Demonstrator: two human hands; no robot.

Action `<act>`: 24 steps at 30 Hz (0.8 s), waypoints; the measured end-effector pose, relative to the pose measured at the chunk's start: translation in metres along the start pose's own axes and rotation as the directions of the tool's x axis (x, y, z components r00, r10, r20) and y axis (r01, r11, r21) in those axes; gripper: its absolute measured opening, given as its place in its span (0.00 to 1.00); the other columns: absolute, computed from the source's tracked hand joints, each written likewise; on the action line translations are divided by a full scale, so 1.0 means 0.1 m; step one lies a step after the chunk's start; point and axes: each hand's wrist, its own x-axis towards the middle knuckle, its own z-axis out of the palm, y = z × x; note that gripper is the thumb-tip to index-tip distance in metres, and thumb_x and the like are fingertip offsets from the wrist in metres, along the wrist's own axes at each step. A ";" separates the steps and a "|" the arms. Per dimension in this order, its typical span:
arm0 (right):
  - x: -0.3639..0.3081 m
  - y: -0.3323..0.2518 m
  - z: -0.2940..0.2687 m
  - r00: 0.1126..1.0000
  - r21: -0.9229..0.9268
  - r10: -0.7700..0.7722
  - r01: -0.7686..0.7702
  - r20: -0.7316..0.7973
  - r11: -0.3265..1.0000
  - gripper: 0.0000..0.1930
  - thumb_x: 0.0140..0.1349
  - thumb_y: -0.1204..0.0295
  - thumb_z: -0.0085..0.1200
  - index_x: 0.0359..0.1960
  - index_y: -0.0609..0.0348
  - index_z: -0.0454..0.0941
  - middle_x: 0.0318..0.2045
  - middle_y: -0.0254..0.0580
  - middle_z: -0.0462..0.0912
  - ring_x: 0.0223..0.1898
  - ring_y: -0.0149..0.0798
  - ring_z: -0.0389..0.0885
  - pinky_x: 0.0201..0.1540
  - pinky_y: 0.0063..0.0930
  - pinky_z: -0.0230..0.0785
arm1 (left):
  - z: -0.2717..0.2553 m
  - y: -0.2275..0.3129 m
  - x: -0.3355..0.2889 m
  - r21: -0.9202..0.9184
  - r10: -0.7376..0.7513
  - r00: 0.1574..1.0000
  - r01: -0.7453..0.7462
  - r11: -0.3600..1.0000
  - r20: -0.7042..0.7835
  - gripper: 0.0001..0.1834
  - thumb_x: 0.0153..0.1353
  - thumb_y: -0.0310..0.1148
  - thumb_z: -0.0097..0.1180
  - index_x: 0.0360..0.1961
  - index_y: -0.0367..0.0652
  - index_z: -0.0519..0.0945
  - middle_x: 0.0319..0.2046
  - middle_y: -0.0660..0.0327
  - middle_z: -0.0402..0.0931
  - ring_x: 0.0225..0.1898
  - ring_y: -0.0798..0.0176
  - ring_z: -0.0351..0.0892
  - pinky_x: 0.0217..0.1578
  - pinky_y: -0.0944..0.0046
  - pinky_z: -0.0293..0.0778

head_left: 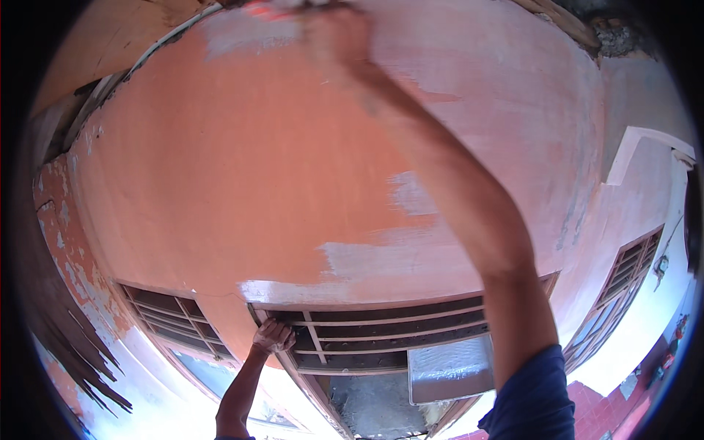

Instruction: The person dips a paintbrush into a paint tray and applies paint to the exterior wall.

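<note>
Wall (242, 169), salmon-orange plaster, under work at its top edge.
Right hand (330, 29) is raised against the wall's upper edge beside a pale grey patch (235, 33); blur hides its grip, so I cannot tell what it holds. Left hand (273, 336) is closed around the frame of the barred window vent (381, 330) below. More pale patches (381, 257) lie above that vent. A grey tray (449, 370) sits just beneath.

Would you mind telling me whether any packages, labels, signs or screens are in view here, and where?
None in view: only the salmon wall, the window grille gripped by the left hand, and the right hand raised, blurred, at the wall's top.
</note>
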 end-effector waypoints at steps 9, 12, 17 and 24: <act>0.35 0.45 -0.07 0.980 0.273 0.185 -0.200 0.080 0.941 0.09 0.46 0.69 0.56 0.16 0.61 0.74 0.17 0.46 0.76 0.20 0.43 0.76 0.22 0.36 0.66 | 0.00 0.00 -0.02 0.027 0.002 1.000 -0.002 1.000 0.011 0.09 0.47 0.39 0.51 0.19 0.49 0.69 0.18 0.64 0.67 0.23 0.63 0.68 0.40 0.62 0.65; 0.32 1.53 -0.91 0.972 -0.087 0.060 -0.081 -0.228 0.993 0.15 0.47 0.72 0.57 0.10 0.68 0.67 0.08 0.51 0.68 0.11 0.44 0.72 0.16 0.38 0.61 | 0.02 -0.01 -0.02 0.032 0.005 1.000 -0.004 0.999 -0.008 0.09 0.47 0.40 0.51 0.18 0.49 0.69 0.16 0.64 0.66 0.23 0.64 0.68 0.41 0.62 0.64; 0.12 2.35 -2.13 0.993 -0.757 -0.087 -0.007 -0.085 0.654 0.16 0.49 0.57 0.54 0.21 0.58 0.76 0.17 0.45 0.77 0.17 0.48 0.76 0.19 0.35 0.68 | 0.04 -0.01 -0.05 0.024 0.018 0.999 -0.017 1.000 -0.041 0.09 0.47 0.41 0.51 0.18 0.49 0.69 0.16 0.64 0.65 0.23 0.64 0.68 0.41 0.63 0.64; -0.38 0.76 -0.89 0.966 -0.313 -0.256 0.233 -0.035 0.921 0.15 0.42 0.73 0.53 0.36 0.55 0.78 0.27 0.40 0.79 0.31 0.41 0.76 0.29 0.35 0.71 | 0.05 0.01 -0.04 0.004 0.002 1.000 -0.002 1.000 0.015 0.09 0.46 0.40 0.52 0.18 0.48 0.70 0.16 0.63 0.67 0.21 0.63 0.67 0.41 0.61 0.65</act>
